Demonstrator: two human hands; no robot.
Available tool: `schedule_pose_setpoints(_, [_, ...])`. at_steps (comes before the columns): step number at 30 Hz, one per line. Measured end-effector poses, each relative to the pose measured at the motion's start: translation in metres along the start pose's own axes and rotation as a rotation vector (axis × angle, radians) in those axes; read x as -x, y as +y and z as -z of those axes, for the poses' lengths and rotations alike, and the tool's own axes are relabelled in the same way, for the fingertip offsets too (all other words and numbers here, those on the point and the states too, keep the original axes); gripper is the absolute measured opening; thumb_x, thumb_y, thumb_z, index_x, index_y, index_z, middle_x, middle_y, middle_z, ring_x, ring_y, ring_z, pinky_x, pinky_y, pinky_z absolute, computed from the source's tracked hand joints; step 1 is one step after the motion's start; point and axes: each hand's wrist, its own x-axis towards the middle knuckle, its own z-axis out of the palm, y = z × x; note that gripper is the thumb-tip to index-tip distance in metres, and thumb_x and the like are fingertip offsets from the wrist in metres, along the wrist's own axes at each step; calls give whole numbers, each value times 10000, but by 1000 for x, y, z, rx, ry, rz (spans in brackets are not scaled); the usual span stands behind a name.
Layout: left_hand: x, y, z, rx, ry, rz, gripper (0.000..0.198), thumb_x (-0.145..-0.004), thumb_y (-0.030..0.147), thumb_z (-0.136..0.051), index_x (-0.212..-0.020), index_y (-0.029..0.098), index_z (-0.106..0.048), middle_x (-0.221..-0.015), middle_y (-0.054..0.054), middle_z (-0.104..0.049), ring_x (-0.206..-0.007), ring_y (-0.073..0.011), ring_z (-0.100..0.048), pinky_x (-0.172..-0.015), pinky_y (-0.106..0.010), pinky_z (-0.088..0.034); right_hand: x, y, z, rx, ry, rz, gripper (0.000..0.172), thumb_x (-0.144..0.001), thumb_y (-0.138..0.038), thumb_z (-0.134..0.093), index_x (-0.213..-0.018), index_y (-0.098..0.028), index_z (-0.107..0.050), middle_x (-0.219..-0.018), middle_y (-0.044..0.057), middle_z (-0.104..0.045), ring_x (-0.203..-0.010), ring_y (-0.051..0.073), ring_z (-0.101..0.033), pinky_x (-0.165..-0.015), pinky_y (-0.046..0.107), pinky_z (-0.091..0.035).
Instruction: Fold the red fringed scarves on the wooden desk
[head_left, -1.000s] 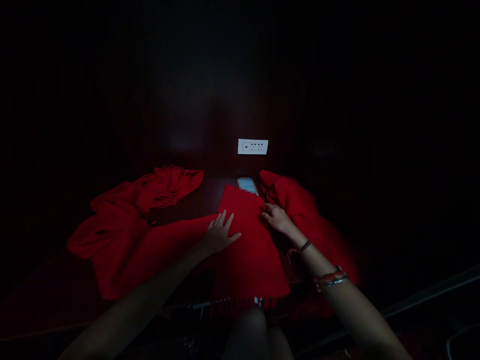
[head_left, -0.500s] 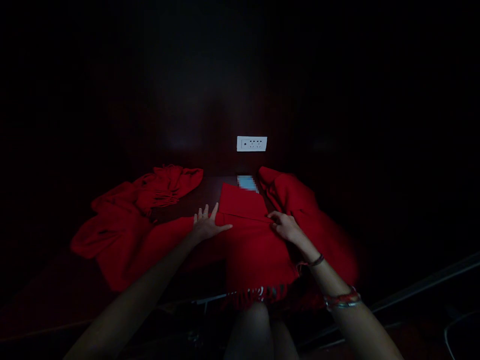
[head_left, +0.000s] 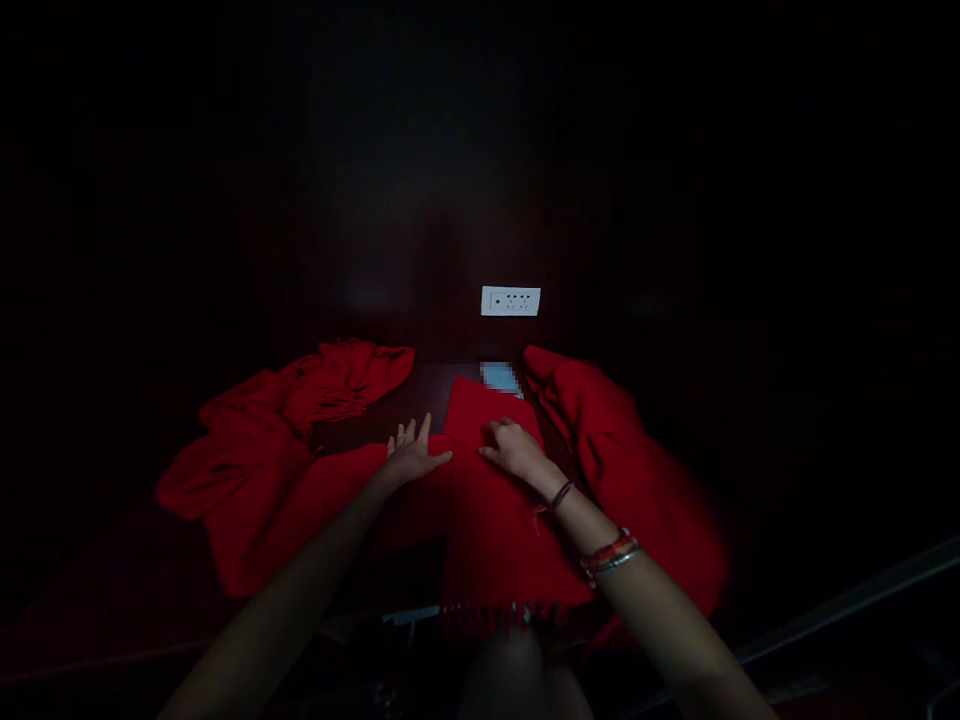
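Observation:
A red scarf with a fringed end lies across the dark surface in front of me, one panel of it running from the back toward my knees. My left hand rests at the scarf's left part, fingers spread and thumb pointing right, holding nothing. On the middle panel, by a crosswise fold line, is my right hand; its fingers are curled in on the cloth, and the fingertips are partly hidden. The fringe hangs over the front edge, above my knees.
More red cloth is bunched at the left, with a fringe, and another red length spreads at the right. A pale blue blurred item lies behind the panel. A white socket plate is on the dark wall.
My right hand has moved left along the fold, from the panel's right edge to its middle. My left hand stays nearly in place. The view has tilted up slightly.

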Motion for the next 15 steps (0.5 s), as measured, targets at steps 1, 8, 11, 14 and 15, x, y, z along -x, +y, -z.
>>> schedule_pose_setpoints(1, [0,0,1,-2,-10,8,876,-649,621,-368,-1314,146,-54,-1343,-167,-145,-1217,-319,-93,-931,-455,-178,-4,-6,-3,19,-17,31,327,-727,-340,-486,-999,-164,-532,-998,115,-551,-884,196,-534,-681,244,-408])
schedule_pose_setpoints(8, [-9,-5,-1,9,-9,-24,690,-760,454,-289,-1312,117,-48,-1343,-158,-140,-1221,-283,-114,-927,-444,-204,-34,-30,5,-4,-146,-46,411,-721,-455,-454,-967,-152,-581,-972,137,-587,-868,235,-556,-648,287,-437])
schedule_pose_setpoints(11, [-13,-13,-3,22,14,27,591,-791,315,-248,-1314,125,-51,-1348,-143,-131,-1221,-270,-121,-929,-434,-218,-47,-46,0,-65,-101,-135,423,-696,-450,-498,-962,-134,-592,-998,162,-574,-919,257,-534,-681,313,-437])
schedule_pose_setpoints(14, [-11,-20,-6,-32,74,69,569,-797,322,-234,-1312,125,-90,-1345,-144,-145,-1222,-271,-121,-931,-446,-215,-55,-61,-11,-90,-21,-175,277,-719,-239,-508,-935,-98,-606,-1019,197,-553,-964,269,-508,-717,332,-426])
schedule_pose_setpoints(15, [-10,-22,-7,-55,100,66,560,-802,332,-224,-1310,126,-110,-1342,-143,-163,-1222,-269,-127,-934,-446,-211,-56,-63,-13,-105,-6,-173,251,-728,-171,-476,-923,-89,-610,-1012,203,-555,-964,266,-508,-726,336,-422])
